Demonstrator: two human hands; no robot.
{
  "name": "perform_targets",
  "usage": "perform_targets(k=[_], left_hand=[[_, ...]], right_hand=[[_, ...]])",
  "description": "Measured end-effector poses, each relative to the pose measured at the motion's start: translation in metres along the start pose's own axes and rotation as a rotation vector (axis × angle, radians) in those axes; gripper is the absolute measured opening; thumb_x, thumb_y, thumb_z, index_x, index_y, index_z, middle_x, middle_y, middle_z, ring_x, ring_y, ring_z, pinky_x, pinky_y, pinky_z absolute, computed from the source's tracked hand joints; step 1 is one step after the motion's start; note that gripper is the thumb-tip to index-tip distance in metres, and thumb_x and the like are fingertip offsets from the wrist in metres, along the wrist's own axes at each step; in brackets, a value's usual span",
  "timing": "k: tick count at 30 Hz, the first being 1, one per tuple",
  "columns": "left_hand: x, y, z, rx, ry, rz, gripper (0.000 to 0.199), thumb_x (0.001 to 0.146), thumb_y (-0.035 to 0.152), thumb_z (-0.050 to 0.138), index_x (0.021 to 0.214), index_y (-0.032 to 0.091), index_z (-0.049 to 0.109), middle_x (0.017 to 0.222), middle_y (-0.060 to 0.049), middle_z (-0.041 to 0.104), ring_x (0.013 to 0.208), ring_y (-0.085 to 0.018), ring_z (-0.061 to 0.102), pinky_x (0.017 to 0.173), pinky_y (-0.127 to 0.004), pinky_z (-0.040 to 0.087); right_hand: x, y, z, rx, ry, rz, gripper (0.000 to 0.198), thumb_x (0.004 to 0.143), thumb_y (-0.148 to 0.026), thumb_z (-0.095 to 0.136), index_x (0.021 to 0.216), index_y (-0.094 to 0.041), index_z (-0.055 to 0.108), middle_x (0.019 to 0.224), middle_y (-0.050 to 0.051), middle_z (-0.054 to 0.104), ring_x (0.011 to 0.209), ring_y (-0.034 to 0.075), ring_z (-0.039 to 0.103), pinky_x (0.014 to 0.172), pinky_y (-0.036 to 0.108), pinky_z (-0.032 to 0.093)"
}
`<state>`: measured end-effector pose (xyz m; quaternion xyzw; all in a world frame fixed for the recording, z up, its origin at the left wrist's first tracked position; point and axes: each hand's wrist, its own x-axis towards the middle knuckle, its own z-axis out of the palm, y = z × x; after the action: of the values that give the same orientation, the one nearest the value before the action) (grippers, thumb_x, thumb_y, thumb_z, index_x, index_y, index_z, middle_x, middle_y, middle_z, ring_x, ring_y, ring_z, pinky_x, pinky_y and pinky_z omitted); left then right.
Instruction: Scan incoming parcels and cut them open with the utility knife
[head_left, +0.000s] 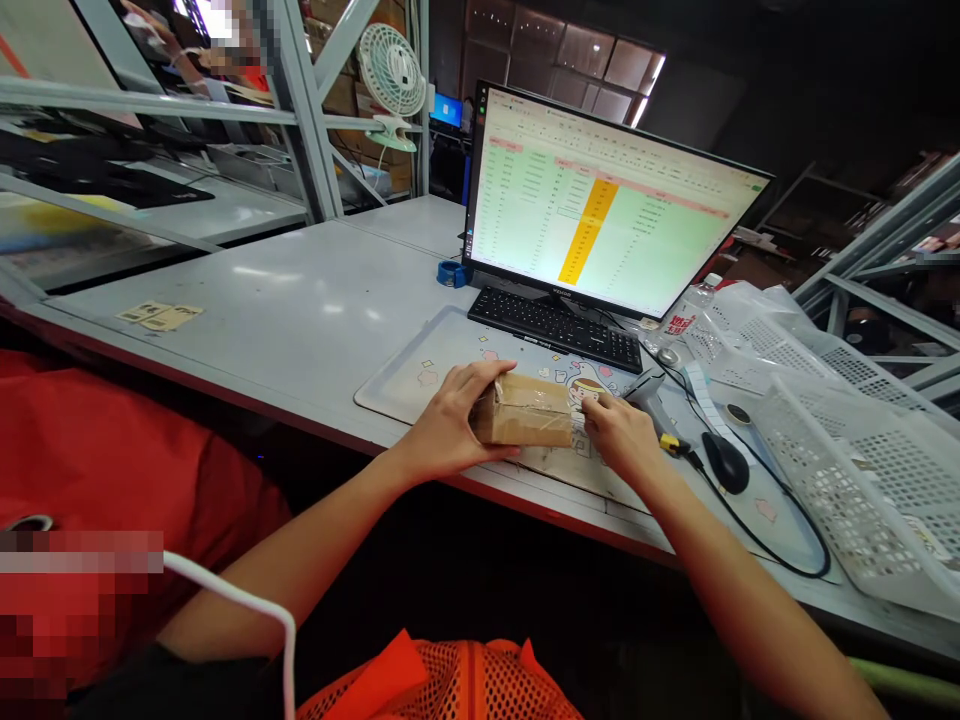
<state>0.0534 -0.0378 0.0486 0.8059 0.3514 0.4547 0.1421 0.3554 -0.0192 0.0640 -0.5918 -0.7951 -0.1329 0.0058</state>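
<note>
Centrally in the head view, a small brown cardboard box, wrapped in shiny, wrinkled tape, sits over the near edge of a smooth, cartoon-printed mat on a glossy pale desk. The person's left grip clasps its left end, thumb below and fingers above, covering that side. The right grip is curled at the right end; whether it holds anything cannot be told. It partly hides a scanner. Perforated white plastic baskets are cut off at right; text on the flat monitor is too small to read.
</note>
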Motion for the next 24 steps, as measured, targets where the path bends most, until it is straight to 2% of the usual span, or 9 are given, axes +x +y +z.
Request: perform_targets(k=[3,6,8,10,13,16,20,24], left_hand=[[-0.009,-0.010,0.000,-0.052,0.006,-0.058,0.097,0.074,0.050,0.096,0.155,0.032,0.045,0.149,-0.010,0.057,0.134,-0.034,0.057,0.119,-0.051,0.048],[-0.018,-0.027,0.005,-0.058,0.067,-0.099,0.098,0.072,0.054,0.096,0.152,0.029,0.045,0.147,-0.011,0.057,0.132,-0.034,0.059,0.118,-0.052,0.049],[-0.019,-0.033,0.009,-0.051,0.090,-0.096,0.101,0.071,0.056,0.096,0.153,0.029,0.044,0.147,-0.012,0.057,0.133,-0.034,0.059,0.119,-0.052,0.049],[-0.018,-0.032,0.010,-0.031,0.086,-0.075,0.101,0.073,0.056,0.095,0.155,0.030,0.042,0.148,-0.012,0.056,0.134,-0.035,0.058,0.119,-0.053,0.049],[-0.012,-0.015,0.009,0.026,0.042,-0.027,0.100,0.076,0.050,0.095,0.158,0.032,0.040,0.149,-0.011,0.057,0.135,-0.035,0.056,0.119,-0.052,0.048],[-0.007,0.007,0.009,0.114,0.008,0.021,0.097,0.080,0.042,0.093,0.160,0.032,0.039,0.149,-0.011,0.058,0.133,-0.035,0.057,0.117,-0.051,0.047],[-0.005,0.020,0.011,0.173,-0.012,0.088,0.080,0.089,0.028,0.079,0.159,0.031,0.041,0.145,-0.011,0.062,0.130,-0.033,0.058,0.114,-0.050,0.046],[-0.006,0.016,0.010,0.143,-0.022,0.146,0.076,0.092,0.028,0.078,0.158,0.029,0.041,0.144,-0.011,0.063,0.130,-0.032,0.058,0.114,-0.049,0.046]], right_hand=[[-0.002,0.024,0.025,-0.045,-0.114,0.134,0.021,0.102,-0.019,0.053,0.111,-0.021,0.072,0.101,0.008,0.073,0.084,0.022,0.067,0.064,0.029,0.034],[-0.004,0.036,0.039,-0.012,-0.072,0.200,0.023,0.104,-0.024,0.052,0.114,-0.021,0.072,0.103,0.009,0.074,0.081,0.022,0.067,0.064,0.030,0.037],[-0.004,0.034,0.034,0.067,-0.020,0.187,0.020,0.104,-0.026,0.054,0.110,-0.021,0.072,0.102,0.009,0.075,0.081,0.022,0.068,0.065,0.030,0.039],[-0.006,0.022,0.015,0.200,0.090,0.091,0.015,0.102,-0.026,0.058,0.106,-0.021,0.072,0.102,0.007,0.075,0.084,0.022,0.068,0.068,0.029,0.041],[-0.013,-0.010,-0.026,0.377,0.282,-0.190,0.015,0.104,-0.026,0.057,0.100,-0.021,0.071,0.099,0.005,0.074,0.086,0.018,0.068,0.073,0.028,0.044],[-0.022,-0.044,-0.059,0.403,0.335,-0.405,0.024,0.109,-0.029,0.052,0.093,-0.021,0.069,0.091,0.004,0.069,0.077,0.016,0.061,0.071,0.027,0.040],[-0.024,-0.064,-0.071,0.344,0.294,-0.465,0.026,0.109,-0.029,0.052,0.089,-0.021,0.066,0.084,0.003,0.064,0.070,0.015,0.052,0.066,0.028,0.034],[-0.018,-0.051,-0.060,0.293,0.205,-0.459,0.018,0.106,-0.027,0.057,0.093,-0.021,0.067,0.088,0.003,0.065,0.075,0.016,0.055,0.067,0.029,0.033]])
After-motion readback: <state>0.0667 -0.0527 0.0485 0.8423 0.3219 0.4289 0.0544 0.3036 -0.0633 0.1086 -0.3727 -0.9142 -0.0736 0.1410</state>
